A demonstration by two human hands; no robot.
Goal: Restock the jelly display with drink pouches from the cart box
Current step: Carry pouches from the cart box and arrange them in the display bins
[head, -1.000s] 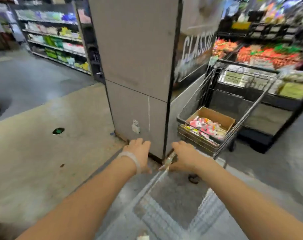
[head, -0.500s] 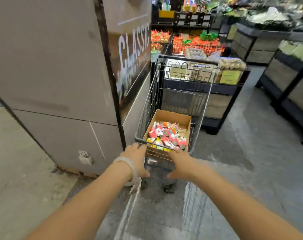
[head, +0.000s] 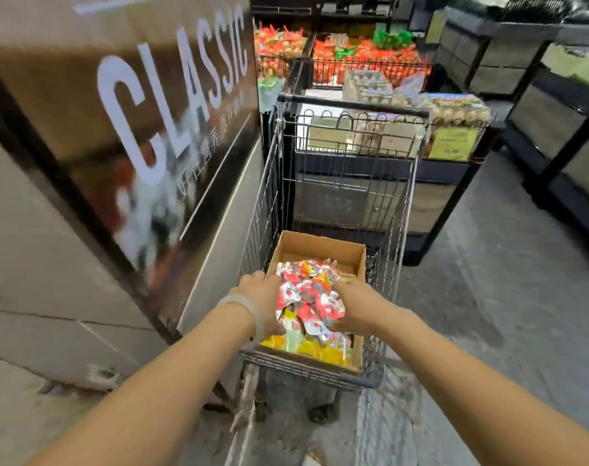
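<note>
Now gathering drink pouches [head: 308,306] in cardboard box [head: 320,245] at near end of cart [head: 352,107], lower centre of frame. Left hand [head: 264,302] and right hand [head: 353,309] pressing the heap from both sides, fingers hidden. Likely light, soft, slippery; best scooping from underneath. Reading "CLASSIC" on panel [head: 172,105], upper left.

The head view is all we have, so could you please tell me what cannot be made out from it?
- Fingertips of the left hand and right hand: buried in the drink pouches, so the grip cannot be judged.
- Bottom of the cardboard box: covered by pouches.
- Pouch print: too blurred to read.
- Yellow price sign: too small to read.
- Cart wheels: hidden in shadow beneath the basket.
</note>
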